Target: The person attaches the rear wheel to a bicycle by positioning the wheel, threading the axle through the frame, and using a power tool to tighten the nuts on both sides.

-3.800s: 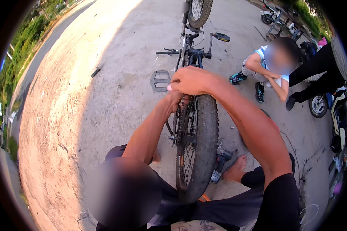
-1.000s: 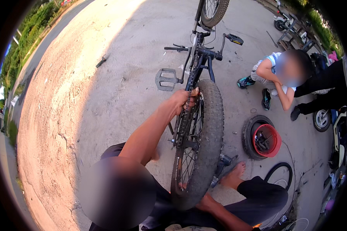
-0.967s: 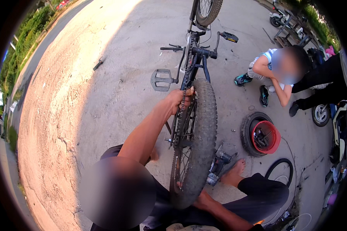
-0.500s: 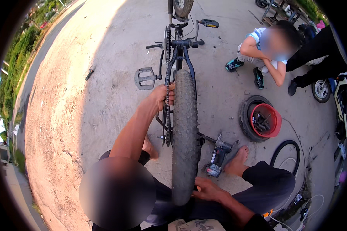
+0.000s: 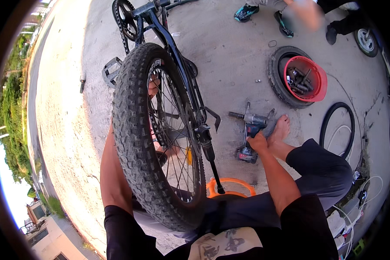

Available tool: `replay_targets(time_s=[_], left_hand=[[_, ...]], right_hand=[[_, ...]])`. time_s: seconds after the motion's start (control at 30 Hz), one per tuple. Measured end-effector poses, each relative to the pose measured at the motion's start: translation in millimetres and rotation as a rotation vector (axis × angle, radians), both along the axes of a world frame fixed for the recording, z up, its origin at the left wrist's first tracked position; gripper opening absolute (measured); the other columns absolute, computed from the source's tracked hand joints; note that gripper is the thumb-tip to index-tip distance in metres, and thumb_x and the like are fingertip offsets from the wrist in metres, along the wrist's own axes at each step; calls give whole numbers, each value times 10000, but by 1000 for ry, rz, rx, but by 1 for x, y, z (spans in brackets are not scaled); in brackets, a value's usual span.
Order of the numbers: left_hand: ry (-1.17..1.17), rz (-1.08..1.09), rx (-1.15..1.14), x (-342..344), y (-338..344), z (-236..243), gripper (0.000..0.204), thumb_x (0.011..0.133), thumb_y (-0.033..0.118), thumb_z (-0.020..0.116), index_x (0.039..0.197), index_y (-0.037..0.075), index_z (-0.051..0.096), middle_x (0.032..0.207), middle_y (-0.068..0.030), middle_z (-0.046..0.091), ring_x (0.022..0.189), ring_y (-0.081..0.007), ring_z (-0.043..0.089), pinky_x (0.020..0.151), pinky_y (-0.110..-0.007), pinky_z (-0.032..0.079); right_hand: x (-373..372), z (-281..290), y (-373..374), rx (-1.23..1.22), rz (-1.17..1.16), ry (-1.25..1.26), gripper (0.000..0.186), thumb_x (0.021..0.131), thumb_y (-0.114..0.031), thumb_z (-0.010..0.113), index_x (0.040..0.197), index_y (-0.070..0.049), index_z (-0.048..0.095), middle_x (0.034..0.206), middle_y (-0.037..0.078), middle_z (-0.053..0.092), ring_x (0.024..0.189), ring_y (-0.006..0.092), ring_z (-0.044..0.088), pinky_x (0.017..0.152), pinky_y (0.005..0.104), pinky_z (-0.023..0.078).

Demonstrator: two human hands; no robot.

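Observation:
A black bicycle [image 5: 158, 30] leans to one side in front of me, its knobby tyre [image 5: 132, 130] large and close. My left arm runs behind the wheel. Through the spokes, curled fingers of my left hand [image 5: 153, 85] show, closed on the frame near the chain; most of this hand is hidden. On the ground to the right lies a cordless impact wrench [image 5: 255, 120] with a battery at its base and a socket at its nose. My right hand [image 5: 258, 142] is closed around its handle. A kickstand [image 5: 214, 171] points down from the wheel hub.
A red bucket [image 5: 323, 86] with several metal sockets sits in an old tyre [image 5: 275, 78]. An orange ring-shaped thing [image 5: 240, 184] lies below the kickstand. A black inner tube or thin tyre [image 5: 327, 123] rests at right. A person's shoes [image 5: 245, 13] are at the top.
My right hand has left the wheel's lower side and taken hold of the impact wrench. The bicycle has turned and tilted, showing its spokes. My left hand now sits behind the wheel.

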State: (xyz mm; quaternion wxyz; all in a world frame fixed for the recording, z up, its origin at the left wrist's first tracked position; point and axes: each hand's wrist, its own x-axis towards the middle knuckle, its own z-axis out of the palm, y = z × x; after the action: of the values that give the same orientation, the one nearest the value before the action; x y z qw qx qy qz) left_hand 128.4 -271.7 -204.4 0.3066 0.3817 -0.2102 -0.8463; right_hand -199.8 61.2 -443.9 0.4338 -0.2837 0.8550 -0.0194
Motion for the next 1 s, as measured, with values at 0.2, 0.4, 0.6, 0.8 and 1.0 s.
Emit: replay_targets(time_s=[0.2, 0.4, 0.6, 0.8, 1.0], left_hand=[[67, -33, 26, -6, 1, -7, 211, 940, 203, 605, 775, 127, 497, 599, 37, 429, 488, -97, 409, 410, -251, 341], [76, -38, 28, 0, 3, 5, 208, 942, 192, 598, 776, 110, 506, 606, 30, 438, 499, -102, 418, 414, -252, 353], [98, -53, 37, -6, 0, 3, 205, 945, 181, 592, 776, 94, 514, 613, 23, 447, 510, -106, 427, 417, -252, 365], [111, -46, 28, -4, 0, 5, 204, 947, 169, 585, 776, 77, 523, 619, 16, 455, 521, -111, 436, 421, -253, 377], [118, -39, 1, 3, 5, 19, 204, 950, 158, 578, 777, 61, 531, 626, 8, 464, 532, -115, 446, 425, -253, 388]], right_hand=[[-13, -26, 13, -104, -247, -41, 760, 702, -434, 817, 1195, 70, 533, 1146, 273, 638, 1105, 380, 618, 939, 406, 476], [-8, -16, -2, -208, -311, -206, 606, 686, -363, 836, 1082, 35, 608, 1013, 214, 683, 963, 349, 657, 863, 416, 492], [-3, -4, -12, -317, -410, -479, 375, 730, -235, 821, 916, 14, 612, 721, 80, 648, 600, 191, 601, 592, 345, 480], [-14, 99, -37, -437, -594, -640, 211, 820, -158, 755, 860, -13, 607, 666, 40, 608, 541, 137, 533, 526, 294, 422], [-26, 156, -42, -616, -564, -903, 233, 825, -97, 748, 988, 0, 613, 809, 81, 647, 641, 142, 572, 600, 275, 475]])
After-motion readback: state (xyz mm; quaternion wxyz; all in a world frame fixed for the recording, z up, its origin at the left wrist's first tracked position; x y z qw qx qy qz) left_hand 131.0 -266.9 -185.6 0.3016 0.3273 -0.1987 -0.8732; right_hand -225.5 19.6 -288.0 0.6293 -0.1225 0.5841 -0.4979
